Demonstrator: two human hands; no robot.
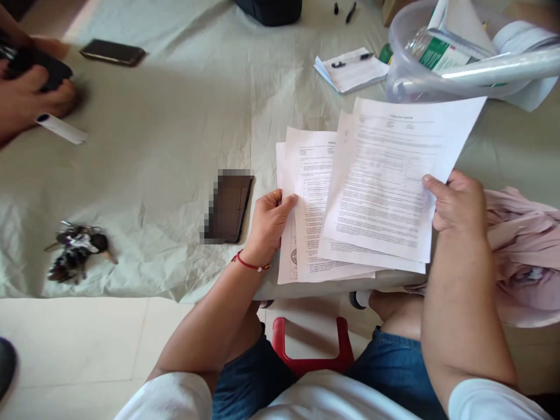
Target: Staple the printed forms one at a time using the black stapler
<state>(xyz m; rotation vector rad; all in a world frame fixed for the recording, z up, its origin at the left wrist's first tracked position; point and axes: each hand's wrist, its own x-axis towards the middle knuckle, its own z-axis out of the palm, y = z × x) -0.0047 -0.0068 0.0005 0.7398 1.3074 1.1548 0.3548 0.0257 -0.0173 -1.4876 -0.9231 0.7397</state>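
Several printed paper sheets (385, 192) are fanned out over the front part of the cloth-covered table. My left hand (269, 224) pinches the left edge of the lower sheets (312, 204), thumb on top; a red bracelet circles that wrist. The right edge of the upper sheets is gripped by my right hand (459, 201), its thumb pressed on the top page. The sheets overlap, so most of the lower pages is hidden. Just left of my left hand lies a dark phone (230, 210), partly blurred out.
A clear plastic tub (402, 76) with papers and a roll stands back right, beside a notepad (354, 76) with a pen. Keys (79, 248) lie front left. Another person's hand (39, 93) holds a black object near a second phone (112, 52). Pink cloth (525, 251) lies right.
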